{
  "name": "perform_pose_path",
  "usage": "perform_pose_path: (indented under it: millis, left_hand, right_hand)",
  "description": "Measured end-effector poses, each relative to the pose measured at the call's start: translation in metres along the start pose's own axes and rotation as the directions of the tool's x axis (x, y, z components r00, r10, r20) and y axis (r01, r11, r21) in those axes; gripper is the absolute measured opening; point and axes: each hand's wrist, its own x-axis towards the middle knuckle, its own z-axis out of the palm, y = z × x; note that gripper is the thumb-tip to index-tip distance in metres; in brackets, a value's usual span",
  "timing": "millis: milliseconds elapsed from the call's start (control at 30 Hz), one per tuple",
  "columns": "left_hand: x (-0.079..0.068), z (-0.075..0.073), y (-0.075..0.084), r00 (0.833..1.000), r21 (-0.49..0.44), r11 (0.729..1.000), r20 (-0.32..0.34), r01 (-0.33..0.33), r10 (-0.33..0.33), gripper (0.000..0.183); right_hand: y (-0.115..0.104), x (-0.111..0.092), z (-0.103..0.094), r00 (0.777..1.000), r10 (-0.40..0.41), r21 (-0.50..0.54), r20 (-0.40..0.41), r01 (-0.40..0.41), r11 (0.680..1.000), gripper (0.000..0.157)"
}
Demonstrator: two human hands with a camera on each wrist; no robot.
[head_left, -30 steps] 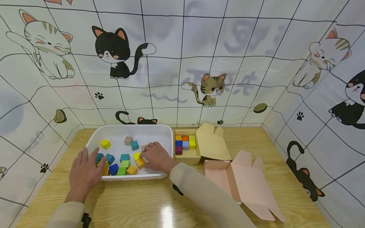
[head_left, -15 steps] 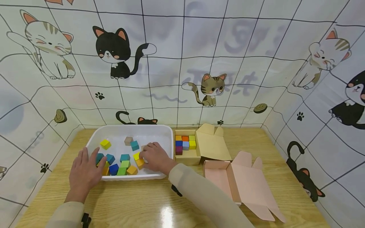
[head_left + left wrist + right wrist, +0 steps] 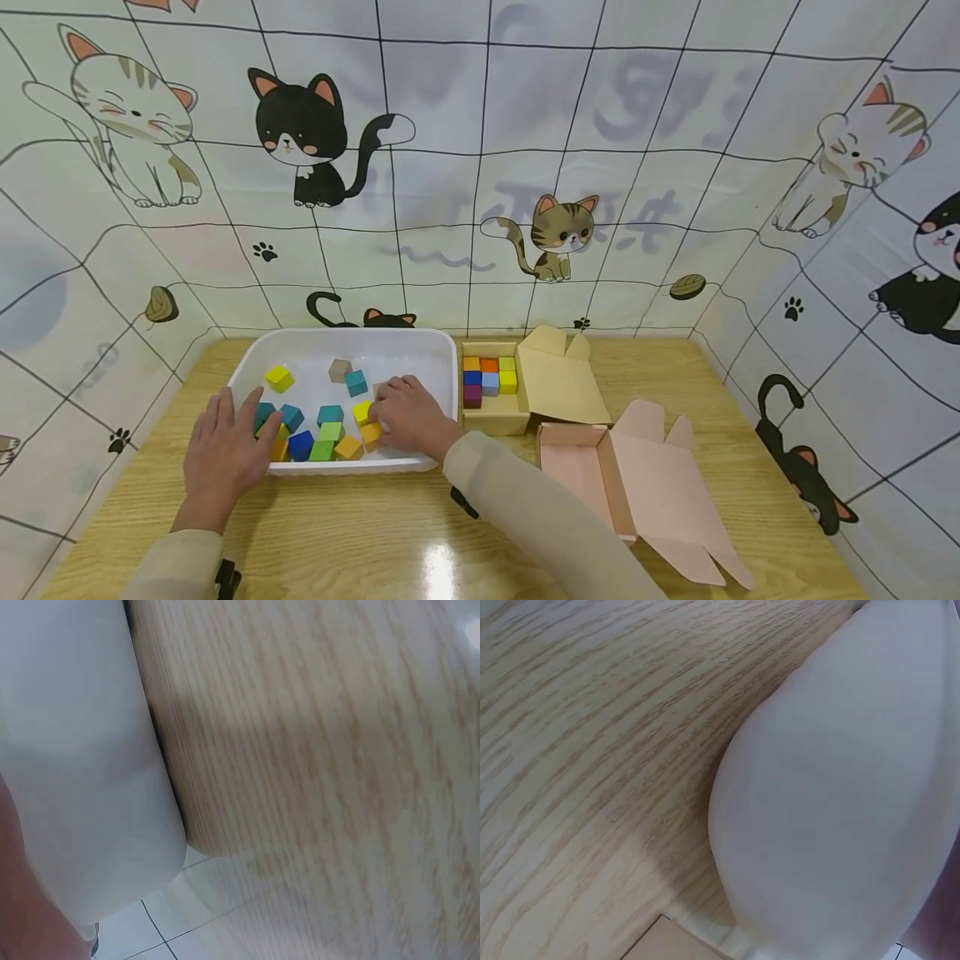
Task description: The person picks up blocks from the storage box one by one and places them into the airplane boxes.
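Observation:
In the head view, a white tray [image 3: 420, 346] holds several loose wooden cubes. My left hand [image 3: 225, 450] lies over its left front corner, fingers extended and thumb beside a yellow-orange cube [image 3: 278, 450] and a teal cube [image 3: 264, 414]. At the tray's right side, my right hand [image 3: 408, 417] reaches in with bent fingers, right at a yellow cube [image 3: 362, 412] and an orange cube [image 3: 371, 435]. I cannot tell whether it grips either one. Left of these sit a green cube [image 3: 322, 450] and a blue cube [image 3: 301, 446]. Both wrist views show mostly the tray's outer wall [image 3: 90, 787].
Right of the tray, an open yellow cardboard box [image 3: 504, 421] contains several coloured cubes in rows. Nearer stands an open pink cardboard box [image 3: 573, 467], its lid [image 3: 667, 483] spread to the right. A cat-print cloth [image 3: 450, 250] hangs behind the wooden table [image 3: 360, 533].
The view has shifted very slightly. Both hands and the cubes stay in place.

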Motion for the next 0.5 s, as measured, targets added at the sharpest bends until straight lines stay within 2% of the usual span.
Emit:
perform_pose_path:
  millis: [267,500]
  left_hand:
    - [-0.001,-0.001,0.004,1.000,-0.007,1.000,0.013,0.011,-0.011,0.070]
    - [-0.001,0.000,0.003,1.000,-0.011,1.000,0.021,0.015,-0.015,0.072]
  right_hand:
    - [0.005,-0.005,-0.006,1.000,-0.011,0.007,-0.010,0.011,1.000,0.033]
    - [0.022,-0.016,-0.029,0.999,0.022,0.045,-0.023,-0.021,0.999,0.031]
